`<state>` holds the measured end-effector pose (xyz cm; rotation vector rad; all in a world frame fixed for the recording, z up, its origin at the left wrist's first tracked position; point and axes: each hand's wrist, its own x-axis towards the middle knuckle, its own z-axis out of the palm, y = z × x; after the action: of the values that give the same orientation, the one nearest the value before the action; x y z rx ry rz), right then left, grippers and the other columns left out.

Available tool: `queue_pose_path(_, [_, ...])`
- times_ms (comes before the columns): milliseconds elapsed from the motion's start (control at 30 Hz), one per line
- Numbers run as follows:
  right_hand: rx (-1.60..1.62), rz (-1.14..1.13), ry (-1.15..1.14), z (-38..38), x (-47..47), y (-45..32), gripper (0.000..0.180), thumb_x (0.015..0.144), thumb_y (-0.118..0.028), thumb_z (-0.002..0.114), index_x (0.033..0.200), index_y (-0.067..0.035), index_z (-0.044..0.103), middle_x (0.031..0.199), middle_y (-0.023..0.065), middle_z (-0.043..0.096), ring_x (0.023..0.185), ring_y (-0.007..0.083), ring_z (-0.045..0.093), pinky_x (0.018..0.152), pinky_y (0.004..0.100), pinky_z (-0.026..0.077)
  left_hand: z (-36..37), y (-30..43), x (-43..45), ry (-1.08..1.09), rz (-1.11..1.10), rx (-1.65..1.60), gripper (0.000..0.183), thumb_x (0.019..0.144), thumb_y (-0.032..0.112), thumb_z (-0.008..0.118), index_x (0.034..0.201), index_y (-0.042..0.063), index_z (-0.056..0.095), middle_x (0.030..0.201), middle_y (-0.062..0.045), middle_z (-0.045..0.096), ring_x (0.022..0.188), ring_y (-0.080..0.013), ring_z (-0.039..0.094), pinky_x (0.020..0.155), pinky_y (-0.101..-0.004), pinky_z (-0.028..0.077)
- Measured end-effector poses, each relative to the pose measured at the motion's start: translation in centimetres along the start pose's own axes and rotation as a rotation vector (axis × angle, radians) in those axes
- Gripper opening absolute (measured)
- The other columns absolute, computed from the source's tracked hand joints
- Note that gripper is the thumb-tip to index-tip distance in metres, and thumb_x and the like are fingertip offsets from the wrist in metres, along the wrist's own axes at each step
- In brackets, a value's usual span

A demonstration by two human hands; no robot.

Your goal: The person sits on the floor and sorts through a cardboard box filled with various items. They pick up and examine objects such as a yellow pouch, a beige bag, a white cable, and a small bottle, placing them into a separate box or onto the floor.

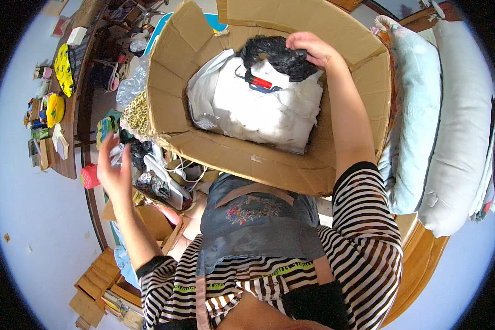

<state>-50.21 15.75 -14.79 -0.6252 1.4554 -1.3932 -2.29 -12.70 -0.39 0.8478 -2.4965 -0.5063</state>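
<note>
A large open cardboard box (pixel 247 152) stands in front of me. Inside it lies a white, soft bundle (pixel 264 111), with a red-and-black handled item (pixel 262 82) on top. My right hand (pixel 311 47) grips the edge of a crumpled black plastic bag (pixel 278 55) at the back of the bundle. Off the left side of the box, my left hand (pixel 115 165) is raised with its fingers apart and looks blurred; no object shows plainly in it. Behind and below that hand are black plastic, a white appliance-like item (pixel 160 171) and a patterned bundle (pixel 153 183).
Leopard-print cloth (pixel 136 115) and a clear plastic bag (pixel 132 84) adjoin the box's left side. A wooden table (pixel 70 152) with small items runs along the left wall. Rolled or folded bedding (pixel 455 123) stands at the right. A smaller cardboard box (pixel 152 222) is at lower left.
</note>
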Motion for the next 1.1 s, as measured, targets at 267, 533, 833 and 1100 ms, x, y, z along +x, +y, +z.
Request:
queue_pose_path(267, [0.014,-0.233,-0.396,9.7,-1.5,-12.0,0.01,0.079,-0.008,0.065,0.085,-0.001,0.067,0.079,0.0022,0.065,0.07,0.0082,0.057,0.064,0.0183,0.043,12.7,15.6,12.2,-0.158,0.696,-0.032,0.094,0.058,0.017,0.084,0.14,0.01,0.039,0.139,-0.016,0.044,0.134,-0.0373,0.033,0.109,-0.0434,0.032])
queue_pose_path(533, [-0.088,-0.273,-0.135,10.1,-0.4,-9.4,0.015,0.086,-0.016,0.062,0.095,-0.004,0.067,0.085,-0.0001,0.063,0.077,0.0076,0.055,0.07,0.0222,0.044,21.0,14.2,14.7,-0.417,0.431,-0.099,0.032,0.073,0.014,0.066,0.104,0.007,0.062,0.095,-0.021,0.066,0.091,-0.0393,0.062,0.08,-0.046,0.05])
queue_pose_path(833, [-0.68,0.44,0.026,5.7,7.7,16.6,0.081,0.075,-0.07,0.055,0.119,-0.003,0.062,0.116,0.0187,0.062,0.111,0.0329,0.057,0.094,0.0401,0.044,15.6,11.8,12.9,-0.408,0.335,0.309,0.041,0.072,0.006,0.064,0.111,0.006,0.053,0.09,-0.02,0.065,0.087,-0.0379,0.064,0.074,-0.0461,0.052])
queue_pose_path(1100, [-0.931,0.275,0.023,10.0,6.7,14.2,0.065,0.076,-0.043,0.069,0.124,-0.001,0.057,0.118,0.0193,0.061,0.11,0.0349,0.057,0.093,0.0425,0.045,17.4,9.5,11.2,-0.524,0.409,0.46,0.023,0.076,0.001,0.056,0.099,0.005,0.055,0.091,-0.017,0.064,0.086,-0.0338,0.066,0.071,-0.0434,0.053])
